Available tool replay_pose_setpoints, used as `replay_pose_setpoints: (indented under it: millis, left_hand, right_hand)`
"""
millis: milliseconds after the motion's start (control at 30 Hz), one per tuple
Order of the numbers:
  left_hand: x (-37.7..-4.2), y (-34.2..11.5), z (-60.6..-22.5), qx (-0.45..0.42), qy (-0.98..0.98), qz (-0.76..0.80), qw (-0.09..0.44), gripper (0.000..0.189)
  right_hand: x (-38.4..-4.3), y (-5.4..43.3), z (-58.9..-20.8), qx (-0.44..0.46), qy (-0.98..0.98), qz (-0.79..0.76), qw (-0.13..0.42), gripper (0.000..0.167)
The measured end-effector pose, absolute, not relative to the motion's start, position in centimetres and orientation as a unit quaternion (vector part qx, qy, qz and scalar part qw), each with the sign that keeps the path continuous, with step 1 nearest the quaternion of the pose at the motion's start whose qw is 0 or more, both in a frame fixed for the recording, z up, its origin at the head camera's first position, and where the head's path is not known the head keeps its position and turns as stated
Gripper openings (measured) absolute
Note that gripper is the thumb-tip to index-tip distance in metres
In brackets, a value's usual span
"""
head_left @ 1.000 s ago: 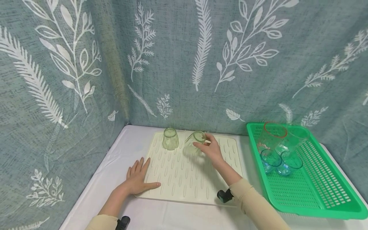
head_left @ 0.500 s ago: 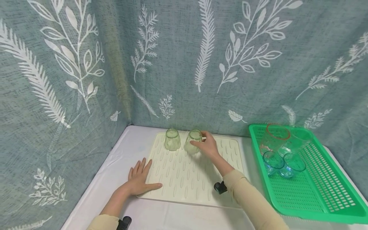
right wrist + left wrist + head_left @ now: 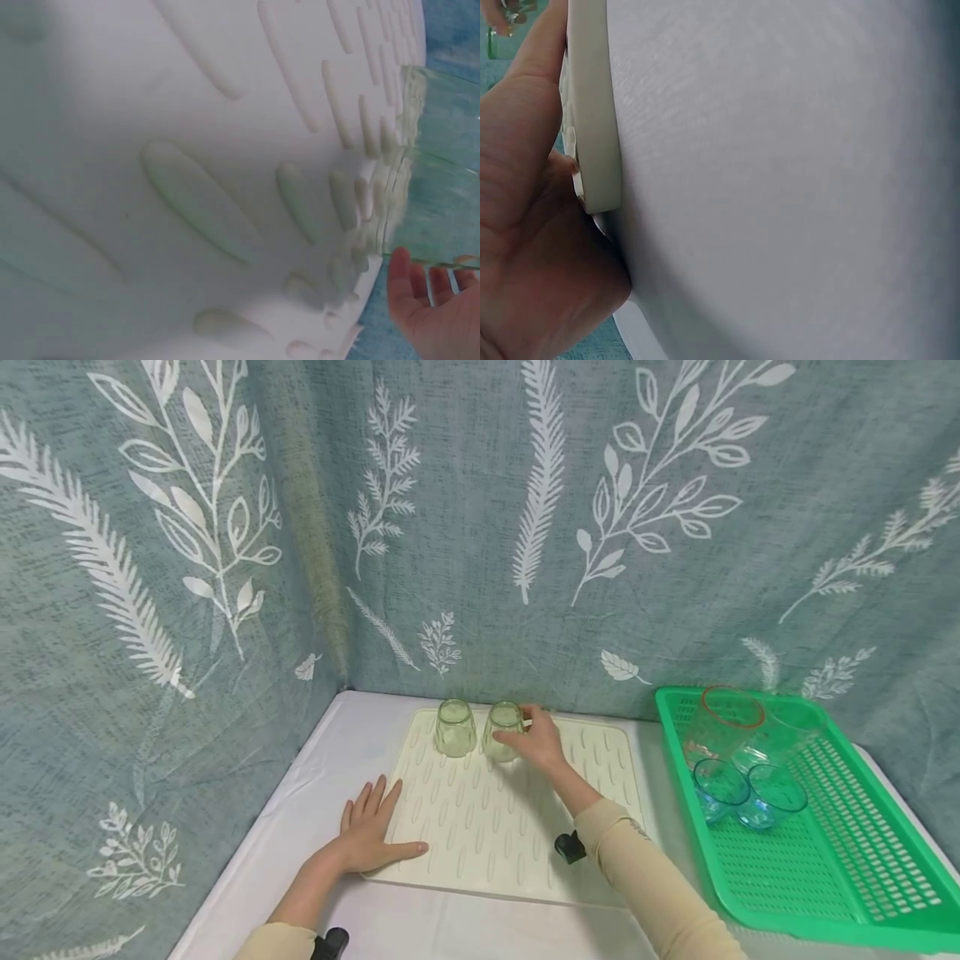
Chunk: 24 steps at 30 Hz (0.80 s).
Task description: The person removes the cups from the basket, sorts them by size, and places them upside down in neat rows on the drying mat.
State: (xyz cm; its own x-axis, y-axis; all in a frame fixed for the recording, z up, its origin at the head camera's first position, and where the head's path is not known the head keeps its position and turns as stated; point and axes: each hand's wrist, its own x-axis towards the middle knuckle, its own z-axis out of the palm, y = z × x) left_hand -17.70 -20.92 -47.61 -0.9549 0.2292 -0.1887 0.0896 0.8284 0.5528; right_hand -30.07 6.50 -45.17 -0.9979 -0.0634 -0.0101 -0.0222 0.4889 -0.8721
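In the head view my right hand [image 3: 538,743] holds a green-tinted drinking glass [image 3: 501,748] between thumb and fingers, at the back of a cream drying mat [image 3: 480,827]. The glass stands upside down, its narrower base up. Just left of it is a second inverted green glass [image 3: 455,737]. The right wrist view shows the held glass [image 3: 435,214] with its mouth down at the ridged mat, and my fingertips [image 3: 400,262] on its side. My left hand [image 3: 371,839] lies with fingers spread over the mat's front left corner; the left wrist view shows the mat edge [image 3: 596,112] beside the palm.
A green plastic basket [image 3: 787,906] stands to the right, holding two blue glasses [image 3: 772,797], a red-rimmed glass [image 3: 723,727] and a clear glass [image 3: 795,735]. A white cloth [image 3: 300,793] covers the table. A patterned teal curtain [image 3: 465,527] hangs behind and at the left.
My right hand has brought the tilted green glass slightly left and set it upright on its mouth, nearer the other glass. The left hand stays in place; the head view shifts a little.
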Motion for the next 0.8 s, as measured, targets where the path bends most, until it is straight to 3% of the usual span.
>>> replay_pose_setpoints:
  millis: [800]
  left_hand:
    - [-17.67,-20.84,-47.68,0.085,0.947,0.284,0.127,0.114]
  right_hand:
    - [-29.7,6.6,-45.12,-0.026,0.864,-0.502,0.024,0.07]
